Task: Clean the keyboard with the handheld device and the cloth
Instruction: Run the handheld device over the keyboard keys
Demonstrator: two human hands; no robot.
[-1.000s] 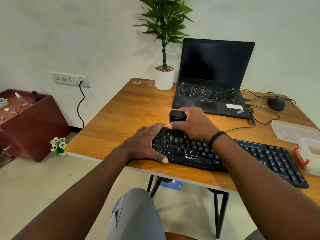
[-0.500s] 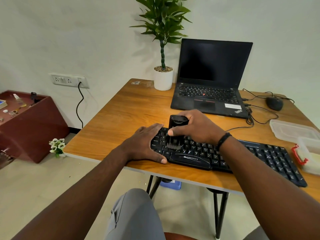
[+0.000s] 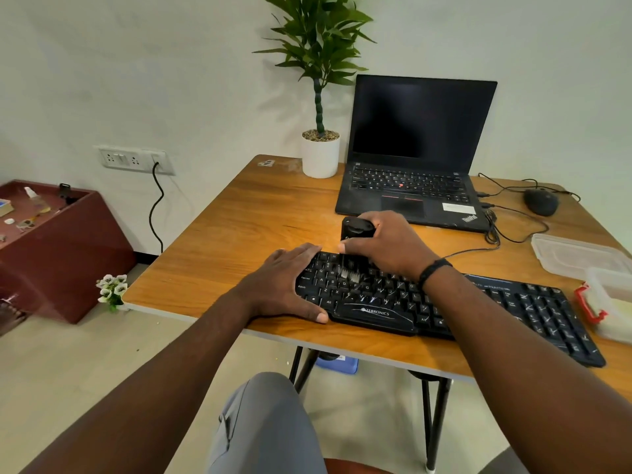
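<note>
Black Zebronics keyboard [image 3: 444,302], near bench [image 3: 239,227] edge. Left hand [image 3: 284,282]: flat, fingers relaxed, pressing the keyboard's left end. Right hand [image 3: 386,248]: grip closed round black handheld brush device [image 3: 355,230], bristles on the upper key rows. Advice: keep bristles upright, work row by row. Cloth: unseen.

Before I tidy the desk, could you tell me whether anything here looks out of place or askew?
The keyboard lies askew, angled across the table's front edge. A small bunch of white flowers lies on the floor by the table corner. Nothing looks spilled or damaged.
</note>
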